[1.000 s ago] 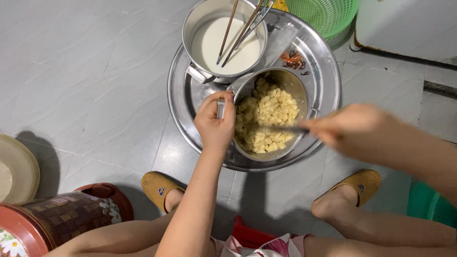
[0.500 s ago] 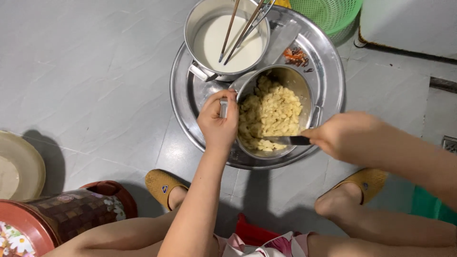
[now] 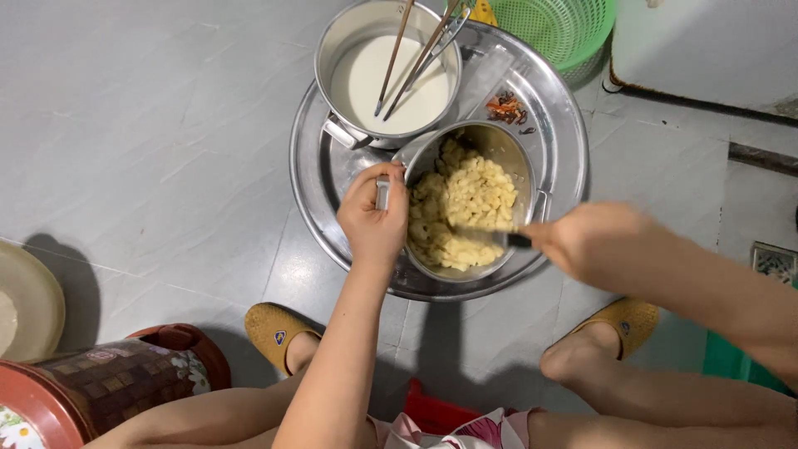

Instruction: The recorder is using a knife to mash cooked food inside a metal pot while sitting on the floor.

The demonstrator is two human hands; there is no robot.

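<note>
Just right of left hand (image 3: 374, 220), pot (image 3: 507, 150) of yellow pieces (image 3: 465, 208)

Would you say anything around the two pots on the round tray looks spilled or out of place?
Only a small heap of reddish-brown scraps lies loose on the metal tray, beside the pot of yellow pieces. The pot of white liquid stands upright, nothing spilled around it.

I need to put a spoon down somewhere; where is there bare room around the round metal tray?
The grey tile floor left of the round metal tray is bare up to the brown patterned jar. The tray itself is crowded: a steel pot of white liquid, a steel pot of yellow pieces, the left hand and right hand. The green basket blocks the top right.
</note>
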